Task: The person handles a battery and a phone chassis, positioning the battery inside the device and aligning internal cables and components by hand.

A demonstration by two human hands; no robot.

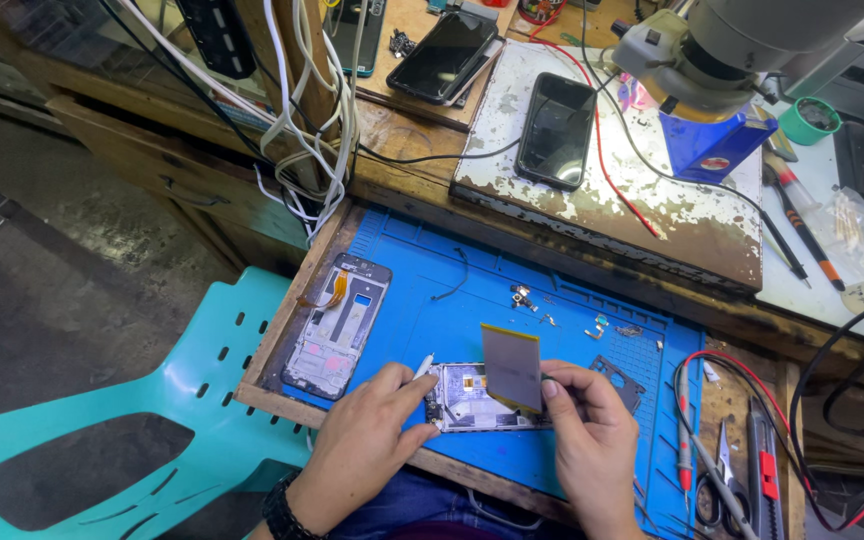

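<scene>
An opened phone body lies on the blue work mat near the front edge. My left hand rests on its left end and pinches a thin white tool. My right hand holds the phone's right end, fingers at a flat grey battery that tilts up out of the frame. A stripped phone frame with an orange flex cable lies at the mat's left.
Small screws and loose parts dot the mat's middle. Red and black probe leads, scissors and a cutter lie at the right. Two dark phones sit on the bench behind. A microscope head hangs top right. A teal chair stands left.
</scene>
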